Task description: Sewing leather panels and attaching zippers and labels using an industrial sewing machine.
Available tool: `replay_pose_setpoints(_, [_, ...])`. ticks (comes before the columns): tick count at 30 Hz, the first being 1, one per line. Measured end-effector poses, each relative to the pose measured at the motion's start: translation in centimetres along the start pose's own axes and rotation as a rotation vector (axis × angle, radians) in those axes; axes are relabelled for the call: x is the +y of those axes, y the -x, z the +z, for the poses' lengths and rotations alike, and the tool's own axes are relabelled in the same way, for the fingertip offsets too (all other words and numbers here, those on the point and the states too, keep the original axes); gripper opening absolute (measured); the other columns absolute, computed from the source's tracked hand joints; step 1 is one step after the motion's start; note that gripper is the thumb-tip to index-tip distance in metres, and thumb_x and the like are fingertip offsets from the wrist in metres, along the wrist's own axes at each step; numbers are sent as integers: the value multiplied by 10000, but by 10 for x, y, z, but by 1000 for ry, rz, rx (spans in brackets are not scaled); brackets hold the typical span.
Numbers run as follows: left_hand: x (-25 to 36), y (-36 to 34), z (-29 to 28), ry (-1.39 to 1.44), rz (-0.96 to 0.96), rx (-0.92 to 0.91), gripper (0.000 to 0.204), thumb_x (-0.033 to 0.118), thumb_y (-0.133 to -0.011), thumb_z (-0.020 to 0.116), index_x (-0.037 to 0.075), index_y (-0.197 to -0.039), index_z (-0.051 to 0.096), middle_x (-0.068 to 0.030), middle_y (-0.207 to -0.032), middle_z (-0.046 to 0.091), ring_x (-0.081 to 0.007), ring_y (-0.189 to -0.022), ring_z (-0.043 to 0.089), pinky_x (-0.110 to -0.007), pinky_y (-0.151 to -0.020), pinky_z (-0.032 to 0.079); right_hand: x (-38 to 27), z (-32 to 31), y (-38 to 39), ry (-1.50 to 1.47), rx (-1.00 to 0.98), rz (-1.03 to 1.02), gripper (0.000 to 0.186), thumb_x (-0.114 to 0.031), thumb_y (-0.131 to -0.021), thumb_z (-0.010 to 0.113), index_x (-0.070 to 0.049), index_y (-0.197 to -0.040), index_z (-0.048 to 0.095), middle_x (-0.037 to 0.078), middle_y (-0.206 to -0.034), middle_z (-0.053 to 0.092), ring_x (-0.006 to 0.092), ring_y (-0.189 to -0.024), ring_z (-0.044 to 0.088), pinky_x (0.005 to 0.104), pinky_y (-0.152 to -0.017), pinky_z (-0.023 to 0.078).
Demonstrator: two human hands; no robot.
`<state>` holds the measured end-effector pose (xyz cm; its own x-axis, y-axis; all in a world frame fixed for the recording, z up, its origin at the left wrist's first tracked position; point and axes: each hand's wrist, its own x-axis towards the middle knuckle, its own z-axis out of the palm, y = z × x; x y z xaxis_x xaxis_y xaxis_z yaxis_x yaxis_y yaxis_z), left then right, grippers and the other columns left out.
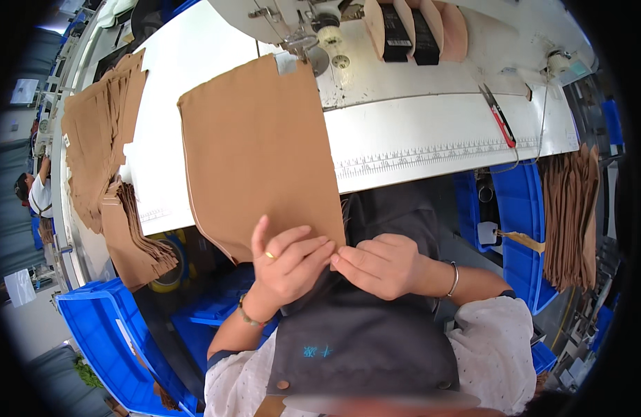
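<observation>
A large brown fabric panel (258, 146) lies over the white sewing table, its far right corner near the needle of the sewing machine (303, 35). Its near end hangs past the table edge toward me. My left hand (289, 264) holds the near right corner between fingertips, with its outer fingers raised and spread over the cloth. Just beside it, my right hand (383, 267) pinches the same corner with fingers curled in. The fingertips of both hands almost meet there, and the exact grip underneath is hidden.
Stacked brown fabric pieces (101, 139) cover the table's left end, some drooping over the edge. Red-handled thread snips (501, 121) lie at right, near a printed ruler strip (417, 156). Pinkish curved pieces with black labels (424, 35) stand behind. More brown pieces (570, 215) hang over a blue bin (522, 229).
</observation>
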<state>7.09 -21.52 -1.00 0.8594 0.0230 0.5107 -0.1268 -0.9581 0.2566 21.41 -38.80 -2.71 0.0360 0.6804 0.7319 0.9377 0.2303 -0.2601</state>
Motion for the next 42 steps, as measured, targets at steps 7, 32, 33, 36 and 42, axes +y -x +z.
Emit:
replay_pose_setpoints(7, [-78,47,-56,-319,-748,292,458,344,-981,628,-14,-1266,600,-153,-1284,614,-315,-1094,578,-424,-916,464,5,-6,-3,-33,8,-74,91,-63,-811,756,-12,-842,688,68,-899,694,81,-569,505,226,-463,336])
replay_pose_setpoints(32, [-127,-18,-78,362,-1100,0,219,68,-951,710,15,-1081,542,14,-657,625,-1,-565,461,-183,-507,313,28,-14,-24,-34,-175,-177,85,-89,-807,704,-44,-787,635,25,-806,596,95,-595,522,233,-468,346])
replay_pose_setpoints(33, [-129,-20,-77,344,-1096,-15,258,68,-947,712,7,-1135,546,11,-657,629,-4,-560,468,-183,-505,320,31,-14,-25,-28,-188,-177,83,-90,-803,702,-47,-788,633,26,-813,598,96,-596,520,233,-468,345])
replay_pose_setpoints(36, [-136,-25,-70,371,-1095,21,319,72,-945,712,-6,-1201,538,13,-656,627,-9,-559,465,-181,-506,328,40,-13,-27,-6,-193,-196,79,-87,-788,697,-50,-786,628,29,-823,603,98,-594,515,233,-469,346])
replay_pose_setpoints(42, [-160,-31,-65,333,-1026,8,344,81,-948,703,-15,-1231,533,0,-687,646,-17,-585,486,-182,-515,342,59,-7,-38,11,-176,-205,78,-82,-770,688,-50,-781,618,22,-800,582,100,-590,509,239,-461,358])
